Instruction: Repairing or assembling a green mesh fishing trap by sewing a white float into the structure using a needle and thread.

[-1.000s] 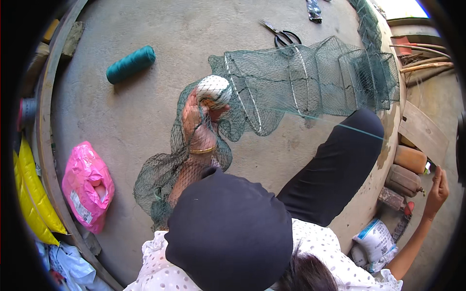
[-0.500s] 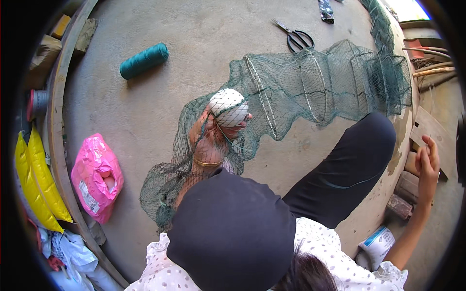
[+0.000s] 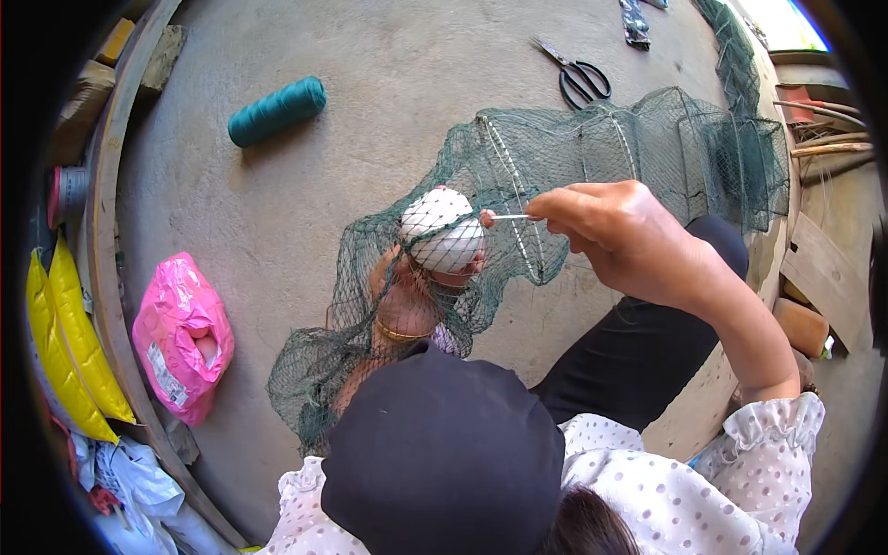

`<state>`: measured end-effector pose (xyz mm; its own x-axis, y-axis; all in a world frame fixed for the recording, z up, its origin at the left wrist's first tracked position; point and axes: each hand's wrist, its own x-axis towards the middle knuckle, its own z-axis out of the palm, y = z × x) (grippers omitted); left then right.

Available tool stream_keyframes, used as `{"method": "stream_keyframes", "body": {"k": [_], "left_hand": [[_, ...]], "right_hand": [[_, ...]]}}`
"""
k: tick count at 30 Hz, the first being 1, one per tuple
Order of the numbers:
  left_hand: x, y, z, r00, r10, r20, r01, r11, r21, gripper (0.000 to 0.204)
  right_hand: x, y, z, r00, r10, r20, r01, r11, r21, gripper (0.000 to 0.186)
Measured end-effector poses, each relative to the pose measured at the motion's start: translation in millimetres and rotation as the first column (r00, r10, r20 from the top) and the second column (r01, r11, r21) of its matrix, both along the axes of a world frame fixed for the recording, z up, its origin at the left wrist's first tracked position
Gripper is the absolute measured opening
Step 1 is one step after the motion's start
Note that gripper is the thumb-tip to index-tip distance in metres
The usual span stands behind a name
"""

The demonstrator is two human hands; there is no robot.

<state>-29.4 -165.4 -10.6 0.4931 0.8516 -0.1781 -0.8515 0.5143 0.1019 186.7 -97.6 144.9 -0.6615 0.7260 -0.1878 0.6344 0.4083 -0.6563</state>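
My left hand (image 3: 407,305) is inside the green net (image 3: 555,157), its fingers wrapped round a smooth white ball (image 3: 442,227) that stretches the mesh from within. A left fingertip shows at the ball's right side. My right hand (image 3: 620,227) is raised just right of the ball, thumb and forefinger pinching a thin pale needle (image 3: 511,217). The needle's far end reaches that left fingertip; whether it passes through the mesh, I cannot tell. The net extends to the right over pale hoops, and a loose bunch of it hangs about my left forearm.
A teal thread spool (image 3: 277,112) lies on the concrete floor at the far left, and black-handled scissors (image 3: 583,83) lie beyond the net. At left are a pink plastic bag (image 3: 185,338) and yellow packs (image 3: 79,342) past a wooden edge. My bent knee (image 3: 638,356) stands below the net.
My right hand has swung in from the far right with the needle and now meets the left fingertip beside the ball. The left hand keeps hold of the ball.
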Motion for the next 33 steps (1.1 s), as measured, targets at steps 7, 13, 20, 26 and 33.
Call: {"method": "stream_keyframes", "body": {"k": [7,13,20,26,33], "left_hand": [[5,2,3,0.989,0.083,0.122,-0.076,0.995,-0.057,0.081],[5,0,-5,0.997,0.045,0.062,-0.039,0.995,-0.095,0.083],[6,5,5,0.998,-0.018,-0.052,0.018,1.000,0.002,0.087],[1,4,-17,0.994,-0.058,0.097,0.086,0.947,-0.310,0.086],[12,6,-7,0.998,-0.051,-0.046,0.044,0.987,-0.154,0.086]], "right_hand": [[-5,10,-10,0.996,0.012,0.089,-0.019,0.996,0.085,0.034],[-3,15,-11,0.991,0.029,0.129,-0.036,0.998,0.052,0.033],[3,16,-14,0.996,0.018,0.082,-0.023,0.998,0.058,0.029],[-2,16,-23,0.997,-0.015,-0.078,0.017,1.000,0.021,0.022],[2,28,-26,0.987,0.098,0.125,-0.148,0.853,0.501,0.014]]}}
